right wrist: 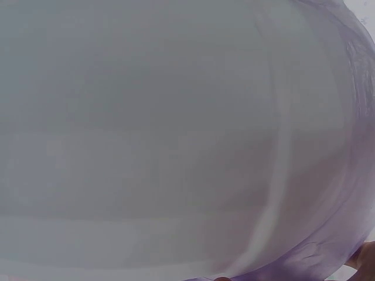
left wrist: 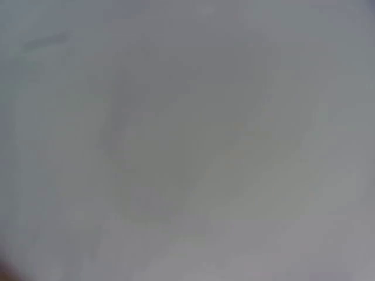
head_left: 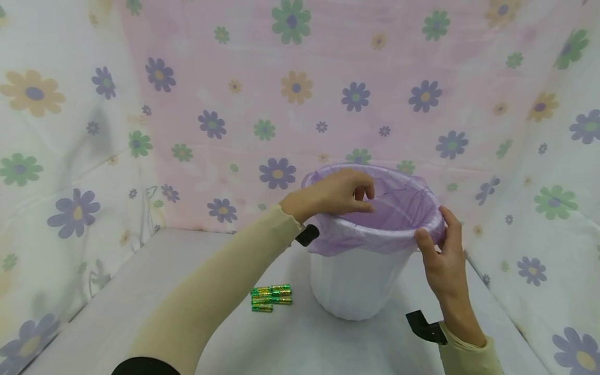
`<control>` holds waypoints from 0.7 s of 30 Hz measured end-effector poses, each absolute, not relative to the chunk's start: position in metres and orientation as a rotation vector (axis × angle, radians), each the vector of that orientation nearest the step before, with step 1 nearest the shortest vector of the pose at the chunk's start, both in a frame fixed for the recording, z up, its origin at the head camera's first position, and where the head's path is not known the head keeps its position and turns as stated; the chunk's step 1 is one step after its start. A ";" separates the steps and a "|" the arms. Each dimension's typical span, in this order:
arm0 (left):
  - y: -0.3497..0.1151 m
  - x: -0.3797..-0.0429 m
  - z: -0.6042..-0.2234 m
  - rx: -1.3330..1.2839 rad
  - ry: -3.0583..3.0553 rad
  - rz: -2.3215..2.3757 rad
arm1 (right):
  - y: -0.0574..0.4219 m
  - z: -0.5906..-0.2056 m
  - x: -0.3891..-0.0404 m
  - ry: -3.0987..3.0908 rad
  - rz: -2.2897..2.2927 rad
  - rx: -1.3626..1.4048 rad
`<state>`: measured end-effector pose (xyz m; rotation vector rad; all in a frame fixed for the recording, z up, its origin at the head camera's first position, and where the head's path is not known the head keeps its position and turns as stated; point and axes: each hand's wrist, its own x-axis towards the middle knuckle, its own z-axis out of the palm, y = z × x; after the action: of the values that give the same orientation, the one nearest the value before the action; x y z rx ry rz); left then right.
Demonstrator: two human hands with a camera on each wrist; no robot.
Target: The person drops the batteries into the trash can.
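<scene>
A white trash can [head_left: 358, 284] stands upright, lined with a thin purple garbage bag [head_left: 403, 203] folded down over its rim. My left hand [head_left: 335, 192] reaches over the near left rim into the mouth, fingers bent downward and thumb apart from them, with nothing visible between. At the right side of the rim, my right hand [head_left: 447, 265] grips the bag's folded edge, thumb in front and fingers farther round. In the right wrist view the can's white wall [right wrist: 146, 146] fills most of the picture, with the purple bag [right wrist: 328, 246] along the right and lower edge. The left wrist view is a grey blur.
Several green-and-gold batteries [head_left: 272, 298] lie side by side on the white table [head_left: 262, 344], left of the can and close to my left forearm. Flower-printed cloth [head_left: 234, 104] encloses the back and both sides.
</scene>
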<state>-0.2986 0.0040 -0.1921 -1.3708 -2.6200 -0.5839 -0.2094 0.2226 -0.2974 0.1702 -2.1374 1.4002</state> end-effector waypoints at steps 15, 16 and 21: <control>-0.056 -0.269 -0.189 -1.345 -2.461 -0.649 | 0.223 -0.298 -0.209 -2.126 1.403 0.177; -0.060 -0.267 -0.189 -1.348 -2.448 -0.662 | 0.223 -0.298 -0.210 -2.123 1.404 0.180; -0.078 -0.259 -0.192 -1.331 -2.405 -0.645 | 0.223 -0.299 -0.210 -2.128 1.399 0.179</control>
<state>-0.2590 -0.0784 -0.1918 -1.3312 -2.4055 -0.6451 -0.2103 0.2234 -0.2986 0.1789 -2.1278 1.3994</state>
